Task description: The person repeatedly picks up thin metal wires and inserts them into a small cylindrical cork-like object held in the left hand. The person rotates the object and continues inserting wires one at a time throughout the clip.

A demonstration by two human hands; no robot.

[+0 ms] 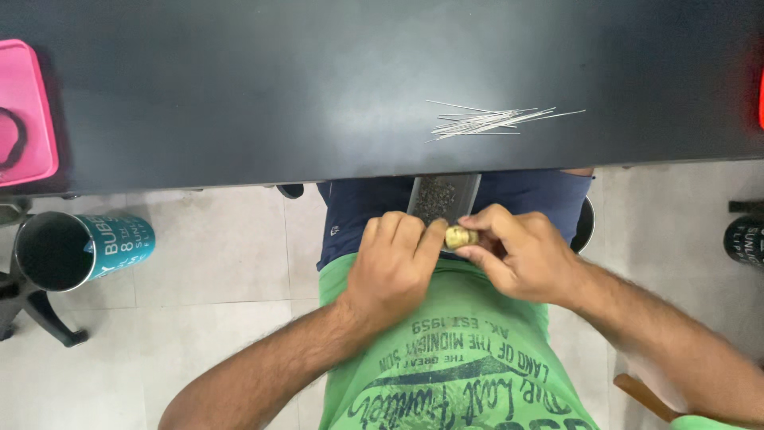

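Shirt: green T-shirt [469,374] with dark print fills the near edge, dark blue shorts [358,211] beyond it.
Left hand: left hand [394,267] curled over the lap, fingertips pressed against the left side of a small tan lump [459,236].
Right hand: right hand [521,251] pinching the same lump between thumb and forefinger from the right.
Lump: pale, roundish, held just above the lap, near the table's edge; too small to tell its long axis or which way it points.
Tray: narrow clear tray [442,197] of dark grains, just beyond the lump, its long axis running near to far, the far end under the table edge.
Table: black table [278,87] spans the far half of the view.
Sticks: thin pale sticks [493,119] in a loose bundle on the table, lying left to right, well apart from the hands.
Far left: pink tray [32,111] on the table's left edge.
Room: pale tiled floor [223,255]; teal cylindrical bin [79,248] with a dark mouth on the left.
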